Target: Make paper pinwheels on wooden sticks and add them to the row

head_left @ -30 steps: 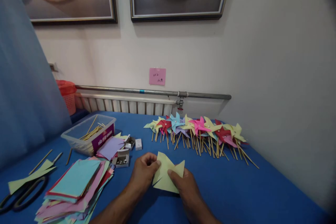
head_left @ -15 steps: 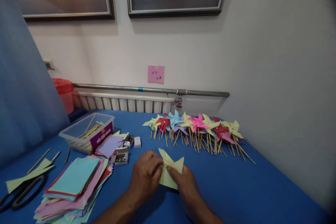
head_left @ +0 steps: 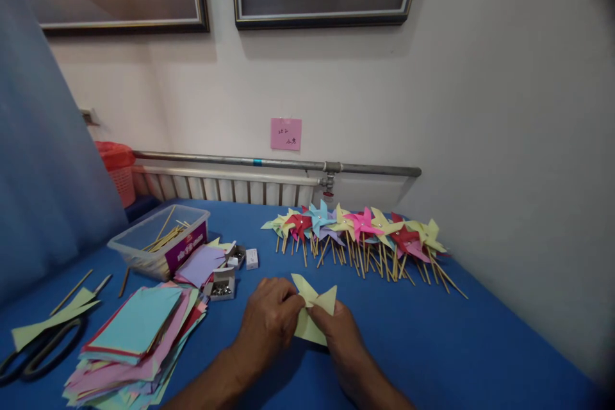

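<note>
Between my two hands is a pale yellow paper sheet (head_left: 310,330), cut and partly bent, with two pointed flaps standing up at its top. My left hand (head_left: 273,315) is closed on the paper's left side, fingertips pinched near its middle. From the right, my right hand (head_left: 342,332) grips the sheet, its thumb pressing on the paper close to the centre. The fingers behind the sheet are hidden. Just beyond the hands lies a row of finished paper pinwheels (head_left: 362,224) on wooden sticks, in yellow, red, blue, pink and purple.
On the left lie a stack of coloured paper (head_left: 137,327), black-handled scissors (head_left: 52,349) under yellow paper scraps, and a clear plastic tub (head_left: 158,240) of sticks. Small boxes of metal pins (head_left: 221,285) stand by a purple paper pile (head_left: 200,266). A radiator (head_left: 225,187) runs along the wall.
My left fingertips have moved slightly right, toward the middle of the yellow paper, and a flap there is bent further inward. My right hand keeps nearly the same place.
</note>
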The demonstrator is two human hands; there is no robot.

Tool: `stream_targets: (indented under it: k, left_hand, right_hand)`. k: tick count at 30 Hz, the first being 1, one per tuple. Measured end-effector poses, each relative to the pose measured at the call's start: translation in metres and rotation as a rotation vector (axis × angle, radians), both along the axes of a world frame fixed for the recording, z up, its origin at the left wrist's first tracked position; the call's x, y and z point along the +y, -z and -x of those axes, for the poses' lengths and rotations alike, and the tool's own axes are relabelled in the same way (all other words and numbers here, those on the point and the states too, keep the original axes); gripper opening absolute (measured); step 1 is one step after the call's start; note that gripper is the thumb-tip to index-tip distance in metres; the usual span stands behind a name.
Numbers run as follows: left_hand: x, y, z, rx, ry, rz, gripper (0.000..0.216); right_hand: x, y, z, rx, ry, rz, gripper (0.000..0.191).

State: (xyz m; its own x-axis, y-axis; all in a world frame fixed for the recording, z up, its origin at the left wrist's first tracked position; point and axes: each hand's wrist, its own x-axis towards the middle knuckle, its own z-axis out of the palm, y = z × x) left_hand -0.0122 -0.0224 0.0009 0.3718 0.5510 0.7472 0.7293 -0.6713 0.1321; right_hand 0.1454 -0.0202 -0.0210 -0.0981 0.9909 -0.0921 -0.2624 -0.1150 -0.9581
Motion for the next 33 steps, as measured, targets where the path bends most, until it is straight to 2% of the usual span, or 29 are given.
stream_targets:
  k: [7, 20, 26, 30, 33]
  left_hand:
    - [-0.001, -0.001, 0.0, 0.025, -0.004, -0.002, 0.024]
    - [0.003, -0.004, 0.001, 0.184, -0.044, -0.144, 0.024]
    - [0.003, -0.003, 0.0, 0.173, -0.045, -0.177, 0.022]
    - [-0.002, -0.005, 0.0, 0.108, 0.002, -0.076, 0.021]
    - [-0.005, -0.008, 0.001, -0.093, 0.039, 0.14, 0.018]
  right_hand:
    - [0.002, 0.0, 0.0, 0.018, -0.007, 0.019, 0.04]
    - [-0.005, -0.011, 0.0, -0.022, -0.035, -0.035, 0.043]
    - [-0.001, -0.009, 0.0, -0.023, -0.017, 0.026, 0.048]
    - [0.006, 0.002, -0.002, -0.057, 0.043, 0.021, 0.047]
    - [0.01, 0.01, -0.004, -0.085, 0.088, 0.008, 0.047]
